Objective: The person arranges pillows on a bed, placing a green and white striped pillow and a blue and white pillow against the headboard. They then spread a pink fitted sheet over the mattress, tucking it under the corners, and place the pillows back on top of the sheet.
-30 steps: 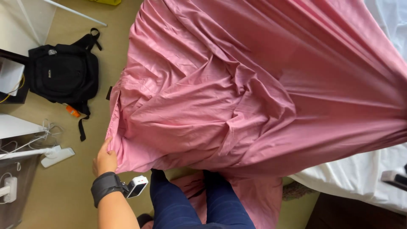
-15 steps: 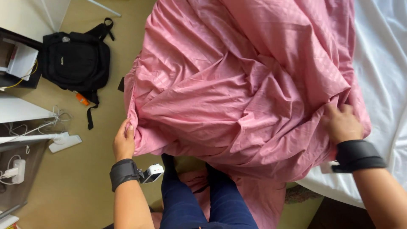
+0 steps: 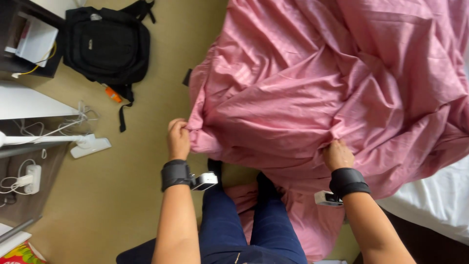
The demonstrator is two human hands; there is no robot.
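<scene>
A large crumpled pink sheet [image 3: 322, 83] is spread in front of me, draping over the bed and down past my legs. My left hand [image 3: 178, 138] is closed on its left edge, pinching the cloth near a corner. My right hand [image 3: 338, 154] grips a fold of the same sheet lower right of centre. Both wrists wear black bands with small devices attached. My legs in dark blue trousers [image 3: 244, 225] stand below the sheet's hanging edge.
A black backpack [image 3: 108, 45] lies on the tan floor at upper left. A dark shelf unit [image 3: 24, 44], white boards, cables and a power strip [image 3: 30, 178] line the left side. The white mattress [image 3: 435, 200] shows at lower right.
The view has shifted so the sheet sits further right. My right hand came into view and has moved left and down along the sheet. My left hand keeps its hold on the edge.
</scene>
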